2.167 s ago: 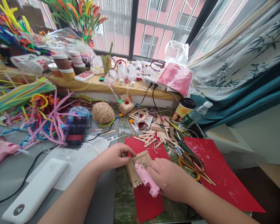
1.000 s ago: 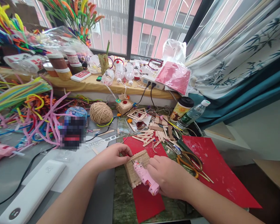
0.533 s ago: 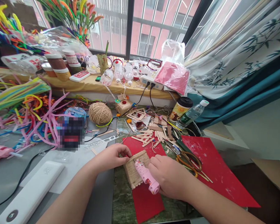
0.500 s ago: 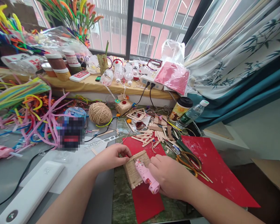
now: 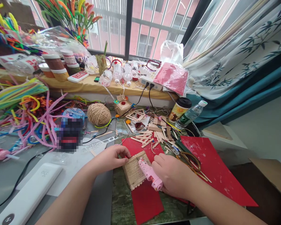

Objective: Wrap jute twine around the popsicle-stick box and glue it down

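My right hand (image 5: 172, 172) is wrapped round a pink hot glue gun (image 5: 150, 175). The gun's nozzle points up and to the left, over the top face of a small box (image 5: 133, 172) wound with twine, with craft sticks showing along its edges. Whether the nozzle touches the twine I cannot tell. At the box's upper left corner, the bent fingers and thumb of my left hand (image 5: 114, 159) close on its edge; the fingertips are partly hidden. Beneath the box lies a strip of red card (image 5: 147, 203).
Behind the box are loose craft sticks (image 5: 155, 132), scissors (image 5: 189, 161) and a ball of twine (image 5: 99, 114). A water bottle (image 5: 189, 115) and a lidded cup (image 5: 179, 109) stand at the right. Pipe cleaners (image 5: 46, 122) and a white power bank (image 5: 30, 193) lie left.
The glue gun's nozzle has shifted slightly right across the top of the box, along with my right hand. My left hand stays at the box's corner.
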`<move>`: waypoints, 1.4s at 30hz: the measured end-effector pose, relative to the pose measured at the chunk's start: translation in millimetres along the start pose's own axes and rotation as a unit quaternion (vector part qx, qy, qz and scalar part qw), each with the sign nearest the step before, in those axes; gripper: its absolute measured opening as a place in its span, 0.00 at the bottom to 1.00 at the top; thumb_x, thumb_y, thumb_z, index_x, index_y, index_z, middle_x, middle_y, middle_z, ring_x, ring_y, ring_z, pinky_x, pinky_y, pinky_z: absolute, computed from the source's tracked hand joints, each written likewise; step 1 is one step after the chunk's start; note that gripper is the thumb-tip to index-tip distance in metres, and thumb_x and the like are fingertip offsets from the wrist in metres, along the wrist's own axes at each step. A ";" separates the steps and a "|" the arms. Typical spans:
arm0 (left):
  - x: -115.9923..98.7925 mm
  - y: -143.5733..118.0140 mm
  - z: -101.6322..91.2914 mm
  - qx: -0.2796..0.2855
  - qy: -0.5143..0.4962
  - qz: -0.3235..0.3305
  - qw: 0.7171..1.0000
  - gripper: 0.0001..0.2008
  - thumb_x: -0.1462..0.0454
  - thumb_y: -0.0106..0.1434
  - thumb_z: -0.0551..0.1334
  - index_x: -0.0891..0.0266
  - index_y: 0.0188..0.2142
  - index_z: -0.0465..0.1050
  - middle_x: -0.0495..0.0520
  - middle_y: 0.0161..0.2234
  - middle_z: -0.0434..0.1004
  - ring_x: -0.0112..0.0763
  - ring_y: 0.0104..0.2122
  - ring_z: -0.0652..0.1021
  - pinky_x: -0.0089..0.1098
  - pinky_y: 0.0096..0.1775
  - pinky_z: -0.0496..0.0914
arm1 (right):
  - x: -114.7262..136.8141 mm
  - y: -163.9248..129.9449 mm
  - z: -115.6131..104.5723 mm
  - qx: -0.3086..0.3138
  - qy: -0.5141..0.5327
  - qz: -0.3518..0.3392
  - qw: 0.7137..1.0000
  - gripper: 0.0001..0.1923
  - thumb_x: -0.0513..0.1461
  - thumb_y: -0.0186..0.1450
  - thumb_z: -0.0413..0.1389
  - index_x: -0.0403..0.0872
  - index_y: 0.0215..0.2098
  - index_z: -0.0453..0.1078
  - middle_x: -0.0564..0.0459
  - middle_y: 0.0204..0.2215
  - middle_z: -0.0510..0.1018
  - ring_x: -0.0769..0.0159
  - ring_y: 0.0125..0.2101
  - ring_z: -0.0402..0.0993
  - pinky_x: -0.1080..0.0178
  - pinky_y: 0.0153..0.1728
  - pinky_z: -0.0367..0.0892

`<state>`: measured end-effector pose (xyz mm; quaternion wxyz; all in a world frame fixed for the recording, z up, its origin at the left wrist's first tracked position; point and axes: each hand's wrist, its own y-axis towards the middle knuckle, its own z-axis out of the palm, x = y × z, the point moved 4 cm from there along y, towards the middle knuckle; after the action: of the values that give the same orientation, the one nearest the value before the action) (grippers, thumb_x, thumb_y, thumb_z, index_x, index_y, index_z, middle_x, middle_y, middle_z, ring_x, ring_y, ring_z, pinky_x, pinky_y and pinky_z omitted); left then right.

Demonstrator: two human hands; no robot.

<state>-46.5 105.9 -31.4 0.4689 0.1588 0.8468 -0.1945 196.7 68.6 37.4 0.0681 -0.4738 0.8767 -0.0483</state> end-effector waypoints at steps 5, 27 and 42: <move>-1.5 0.1 -0.2 0.006 -0.004 -0.005 1.000 0.09 0.61 0.63 0.64 0.58 0.41 0.81 0.51 0.39 0.83 0.36 0.39 0.80 0.32 0.41 0.72 | -3.0 -2.6 0.3 0.001 -0.002 0.008 1.000 0.12 0.47 0.68 0.62 0.47 0.35 0.71 0.47 0.35 0.75 0.53 0.35 0.65 0.54 0.35 0.55; -1.8 0.5 2.2 0.012 -0.044 -0.021 0.999 0.09 0.60 0.62 0.65 0.59 0.40 0.80 0.52 0.39 0.83 0.38 0.40 0.81 0.31 0.40 0.72 | -14.9 -11.2 6.9 0.016 0.008 0.036 0.999 0.08 0.42 0.68 0.60 0.47 0.34 0.70 0.46 0.35 0.76 0.54 0.35 0.65 0.54 0.37 0.54; 1.4 -1.3 -0.5 -0.007 0.009 -0.004 1.000 0.09 0.60 0.62 0.64 0.56 0.40 0.81 0.51 0.39 0.83 0.38 0.38 0.80 0.31 0.39 0.71 | -35.3 -60.5 15.5 -0.096 0.099 0.130 0.982 0.03 0.35 0.68 0.57 0.46 0.41 0.71 0.42 0.45 0.76 0.52 0.43 0.71 0.55 0.44 0.66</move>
<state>-48.2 105.1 -32.2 0.4616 0.1538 0.8529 -0.1894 268.2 64.9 33.8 -0.0589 -0.3534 0.9336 -0.0015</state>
